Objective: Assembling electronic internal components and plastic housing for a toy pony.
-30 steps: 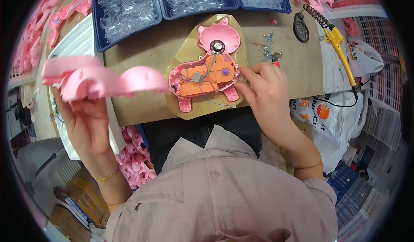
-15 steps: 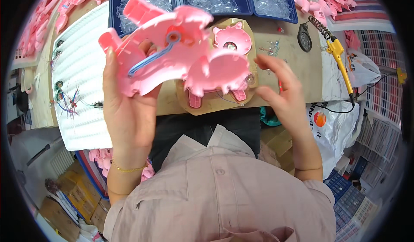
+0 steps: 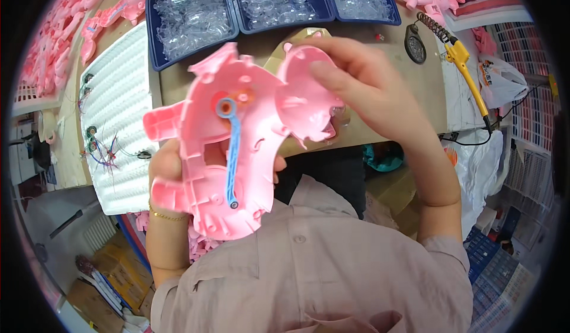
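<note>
A pink plastic toy shell half [image 3: 258, 122], shaped like an animal's body and head, is held above the table's near edge with its hollow inside facing up. A blue lever arm [image 3: 233, 155] with a ring at its upper end lies inside it. My left hand [image 3: 167, 163] is closed round the body part from behind, its fingers partly hidden by the shell. My right hand [image 3: 371, 89] pinches the rounded head part, thumb on the inside and fingers behind. Behind the shell, a tan fixture board [image 3: 278, 55] is mostly covered.
Dark blue trays [image 3: 285, 25] of clear plastic parts stand at the back. To the right are a yellow soldering iron [image 3: 466, 83] and a black oval holder [image 3: 415, 45]. Wired parts [image 3: 101, 149] rest on a white ribbed foam sheet [image 3: 122, 110] at left. Pink parts [image 3: 65, 42] are heaped far left.
The shell has turned upright and come lower and closer to me. My right hand, open and apart before, has taken hold of its head part. The view has shifted slightly.
</note>
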Demonstrator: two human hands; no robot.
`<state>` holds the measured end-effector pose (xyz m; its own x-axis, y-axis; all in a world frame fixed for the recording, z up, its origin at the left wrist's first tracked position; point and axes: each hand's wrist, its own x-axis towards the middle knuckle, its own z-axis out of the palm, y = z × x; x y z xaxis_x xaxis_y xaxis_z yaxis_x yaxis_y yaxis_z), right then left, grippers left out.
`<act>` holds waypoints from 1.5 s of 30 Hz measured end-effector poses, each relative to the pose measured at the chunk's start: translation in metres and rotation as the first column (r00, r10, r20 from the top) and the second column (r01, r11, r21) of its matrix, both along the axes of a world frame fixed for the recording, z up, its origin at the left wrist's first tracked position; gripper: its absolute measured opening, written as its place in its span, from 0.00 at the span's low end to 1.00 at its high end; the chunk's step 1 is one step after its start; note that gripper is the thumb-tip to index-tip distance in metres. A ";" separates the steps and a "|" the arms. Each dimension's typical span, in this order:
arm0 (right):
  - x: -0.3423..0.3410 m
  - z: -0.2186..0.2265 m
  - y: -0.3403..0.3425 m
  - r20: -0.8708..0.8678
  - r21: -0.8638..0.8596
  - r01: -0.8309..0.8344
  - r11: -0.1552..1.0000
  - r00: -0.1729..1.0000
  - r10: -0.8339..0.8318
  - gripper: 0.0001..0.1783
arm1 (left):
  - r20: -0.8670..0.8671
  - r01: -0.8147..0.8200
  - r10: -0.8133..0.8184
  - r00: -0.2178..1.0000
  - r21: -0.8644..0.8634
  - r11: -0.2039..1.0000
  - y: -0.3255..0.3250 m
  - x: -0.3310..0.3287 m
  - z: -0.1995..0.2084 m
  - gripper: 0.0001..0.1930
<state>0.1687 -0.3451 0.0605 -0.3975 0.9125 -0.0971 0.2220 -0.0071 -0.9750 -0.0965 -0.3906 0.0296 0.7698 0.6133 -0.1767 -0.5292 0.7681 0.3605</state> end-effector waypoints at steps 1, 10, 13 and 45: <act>0.005 0.004 -0.007 -0.001 -0.010 -0.002 1.000 1.000 0.002 0.15 | -0.127 0.049 -0.027 0.991 0.173 0.984 0.002 -0.003 0.001 0.50; 0.026 -0.041 -0.046 0.698 0.707 -0.656 0.264 0.707 -0.112 0.14 | -0.417 -0.330 0.498 0.761 0.413 0.849 0.006 -0.004 0.014 0.46; 0.022 -0.028 -0.040 0.757 0.628 -0.740 0.241 0.652 0.028 0.09 | -0.376 -0.385 0.596 0.710 0.501 0.775 -0.002 -0.002 0.017 0.37; -0.036 -0.027 -0.046 0.337 0.750 -0.052 0.659 0.888 -0.314 0.15 | -0.774 0.142 0.596 0.216 0.629 0.765 -0.017 0.068 0.007 0.15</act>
<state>0.1331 -0.3914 0.0335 -0.3559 0.7922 0.4957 0.6433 0.5924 -0.4850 -0.0283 -0.4074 0.0369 0.0827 0.9711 -0.2241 0.3435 0.1833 0.9211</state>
